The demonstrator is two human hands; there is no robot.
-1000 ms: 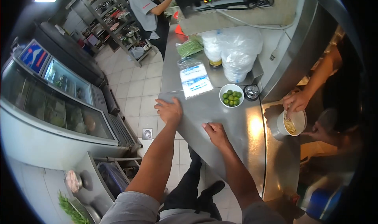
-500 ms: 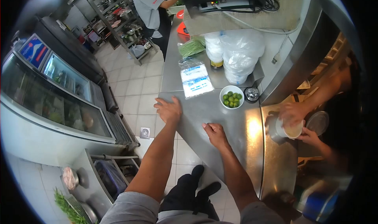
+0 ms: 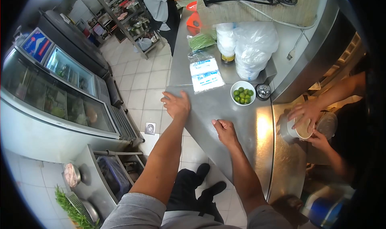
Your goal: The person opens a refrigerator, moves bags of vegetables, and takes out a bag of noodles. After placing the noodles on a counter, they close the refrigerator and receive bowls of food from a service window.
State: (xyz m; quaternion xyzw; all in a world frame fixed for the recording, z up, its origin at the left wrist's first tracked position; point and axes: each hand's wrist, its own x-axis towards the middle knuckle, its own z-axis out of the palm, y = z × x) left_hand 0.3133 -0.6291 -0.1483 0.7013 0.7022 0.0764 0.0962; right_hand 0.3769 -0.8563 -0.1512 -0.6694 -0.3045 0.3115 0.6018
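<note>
My left hand (image 3: 177, 104) rests at the edge of the steel counter (image 3: 205, 110), fingers spread, with nothing in it. My right hand (image 3: 225, 132) is closed in a loose fist on the counter top, thumb forward, and no object shows in it. Beyond my hands stands a white bowl (image 3: 243, 103) of small green limes (image 3: 243, 95). Beside it is a round shiny metal container (image 3: 263, 91). A clear plastic packet with blue print (image 3: 206, 74) lies flat on the counter, farther out than my left hand.
At right, another person's hands (image 3: 307, 118) hold a white tub (image 3: 299, 129) near a clear lid (image 3: 327, 123). Bagged white containers (image 3: 255, 48) and bagged greens (image 3: 202, 41) stand farther back. A glass-fronted fridge (image 3: 60, 104) is at left. Another person (image 3: 159, 6) stands at the far end.
The view has shifted slightly, so the counter items appear a little farther right. My hands keep their poses. The other person's hand has moved over the tub's opening.
</note>
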